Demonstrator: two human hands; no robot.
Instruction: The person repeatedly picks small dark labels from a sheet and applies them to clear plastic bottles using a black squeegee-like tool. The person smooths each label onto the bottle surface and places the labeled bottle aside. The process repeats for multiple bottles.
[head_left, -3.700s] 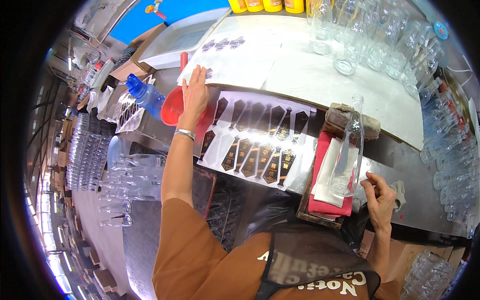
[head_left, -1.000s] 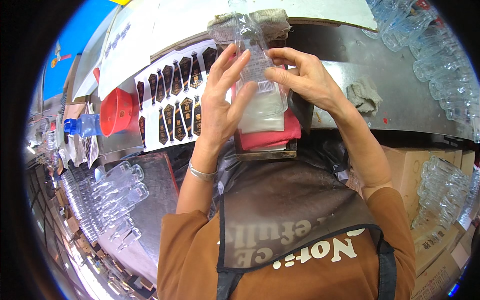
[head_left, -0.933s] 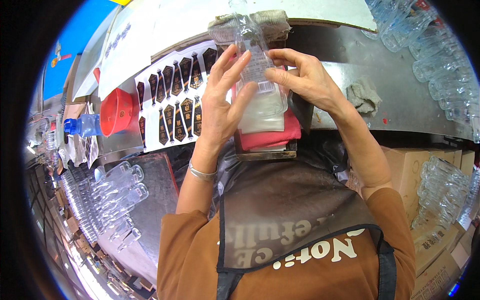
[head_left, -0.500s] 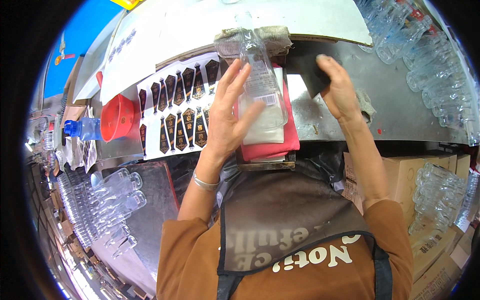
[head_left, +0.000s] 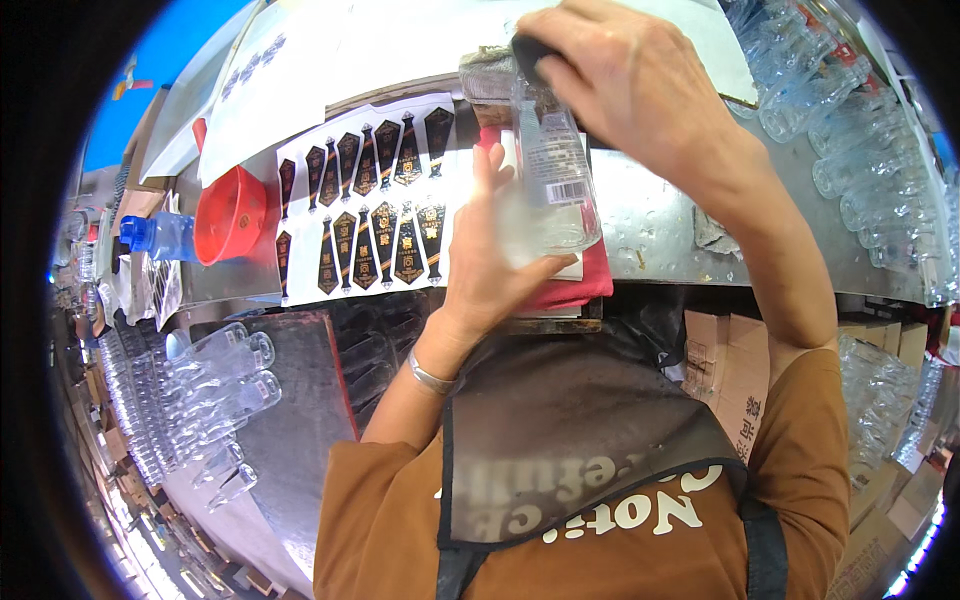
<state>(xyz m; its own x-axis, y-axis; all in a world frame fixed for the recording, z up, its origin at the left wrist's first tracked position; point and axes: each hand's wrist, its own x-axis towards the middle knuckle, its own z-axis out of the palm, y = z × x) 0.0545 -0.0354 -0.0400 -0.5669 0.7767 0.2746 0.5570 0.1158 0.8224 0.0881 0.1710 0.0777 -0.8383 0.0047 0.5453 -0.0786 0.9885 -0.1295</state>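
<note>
A clear glass bottle (head_left: 558, 190) with a printed label and barcode lies with its base toward me. It rests over red cloth (head_left: 592, 272), its upper part beside a rolled grey cloth (head_left: 487, 78). My left hand (head_left: 485, 250) is open at the bottle's lower left, fingers stretched along its side and thumb extended by its base; whether it touches the glass is hard to tell. My right hand (head_left: 640, 85) is closed on a dark flat pad (head_left: 535, 58) over the bottle's neck end, which it partly hides. Left of the bottle lies a sheet of black-and-gold stickers (head_left: 368, 210).
A red plastic scoop (head_left: 232, 215) and a blue-capped bottle (head_left: 160, 236) stand at the left. Rows of clear glass bottles (head_left: 880, 190) line the right side, and more bottles (head_left: 225, 375) lie lower left. Cardboard boxes (head_left: 728, 365) sit below the metal table (head_left: 650, 230).
My right hand has swung up and left with the dark pad to the bottle's neck end. My left hand has shifted right and slightly down, its thumb now by the base.
</note>
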